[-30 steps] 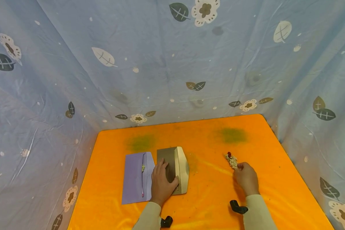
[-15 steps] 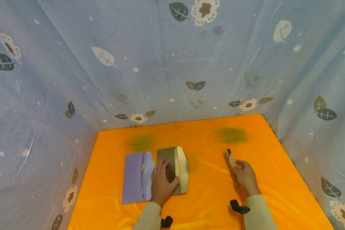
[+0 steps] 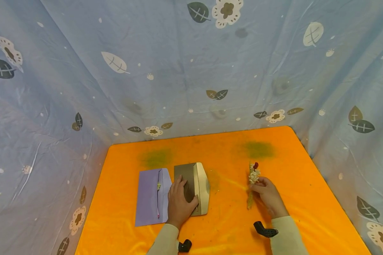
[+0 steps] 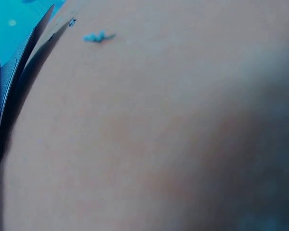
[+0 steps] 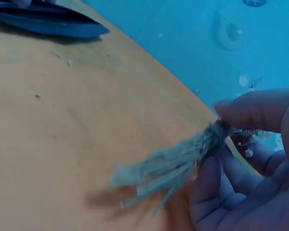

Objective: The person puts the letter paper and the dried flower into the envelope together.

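Your right hand (image 3: 269, 196) pinches a small dried flower sprig (image 3: 253, 180) between thumb and fingers (image 5: 253, 113); in the right wrist view the thumb sits on top of the bundle and the other fingers curl beneath it, with the cut stems (image 5: 154, 175) fanning out toward the bench (image 3: 229, 226). The grip is about midway along the sprig, so the pale blossoms and one small red bud (image 3: 255, 165) stick out beyond your fingertips toward the far edge, while the stems trail back toward the near edge. The sprig is over the right half of the bench, well apart from the envelopes.

Your left hand (image 3: 179, 203) lies flat, fingers straight, pressing on a gold envelope (image 3: 200, 186) near the middle of the bench. Its flap side lies toward the right. Just beside it on the left, touching or slightly overlapped, lies a lilac envelope (image 3: 148, 198) with a thin sprig (image 3: 158, 193) resting along its right part. Nothing lies on the orange surface between the gold envelope and the sprig you hold.

The left wrist view is too close and blurred to tell anything more.
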The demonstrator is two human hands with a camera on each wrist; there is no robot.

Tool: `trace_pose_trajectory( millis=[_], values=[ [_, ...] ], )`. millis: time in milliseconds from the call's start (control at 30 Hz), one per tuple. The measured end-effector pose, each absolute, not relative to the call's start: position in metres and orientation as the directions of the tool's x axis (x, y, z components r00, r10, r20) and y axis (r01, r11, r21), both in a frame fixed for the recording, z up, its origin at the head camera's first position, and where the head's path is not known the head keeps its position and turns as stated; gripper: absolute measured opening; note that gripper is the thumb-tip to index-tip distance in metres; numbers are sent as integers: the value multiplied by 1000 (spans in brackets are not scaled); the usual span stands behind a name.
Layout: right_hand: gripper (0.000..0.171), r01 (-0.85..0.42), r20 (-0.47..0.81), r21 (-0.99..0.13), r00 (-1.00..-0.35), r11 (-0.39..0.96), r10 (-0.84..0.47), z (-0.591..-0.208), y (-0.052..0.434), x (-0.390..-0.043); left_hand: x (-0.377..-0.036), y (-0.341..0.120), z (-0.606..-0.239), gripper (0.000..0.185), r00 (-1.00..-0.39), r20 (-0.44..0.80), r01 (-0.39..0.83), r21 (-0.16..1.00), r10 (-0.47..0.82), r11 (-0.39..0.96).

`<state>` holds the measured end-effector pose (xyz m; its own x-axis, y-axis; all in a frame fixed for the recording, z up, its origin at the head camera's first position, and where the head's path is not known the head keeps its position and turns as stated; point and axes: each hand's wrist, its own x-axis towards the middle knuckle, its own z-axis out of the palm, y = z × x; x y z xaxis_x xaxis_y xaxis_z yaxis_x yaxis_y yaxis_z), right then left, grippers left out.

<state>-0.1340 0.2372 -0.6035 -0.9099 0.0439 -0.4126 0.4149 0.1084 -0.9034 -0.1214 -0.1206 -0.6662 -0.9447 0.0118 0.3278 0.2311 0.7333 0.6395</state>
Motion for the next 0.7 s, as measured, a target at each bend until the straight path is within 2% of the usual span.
trace_pose_trajectory(
  millis=[167,333,433,533,700],
  values=[
    [72,421,-422,-905,-907,-61,-2,-606,227,-136,-121,-121,-666,69,-950,313,222,648,12,729],
    [90,417,-423,-870,-905,-262,-35,-607,219,-137,-121,-122,-667,69,-950,311,223,652,13,725],
    [97,417,-430,-854,-902,-312,-29,-607,215,-138,-121,-122,-667,68,-951,310,223,654,14,723],
    [90,403,-418,-855,-908,-326,-25,-607,211,-138,-121,-122,-667,69,-950,311,223,653,13,723],
    [62,372,-395,-850,-918,-372,-16,-606,201,-138,-121,-122,-666,69,-950,312,222,646,12,730]
  ],
)
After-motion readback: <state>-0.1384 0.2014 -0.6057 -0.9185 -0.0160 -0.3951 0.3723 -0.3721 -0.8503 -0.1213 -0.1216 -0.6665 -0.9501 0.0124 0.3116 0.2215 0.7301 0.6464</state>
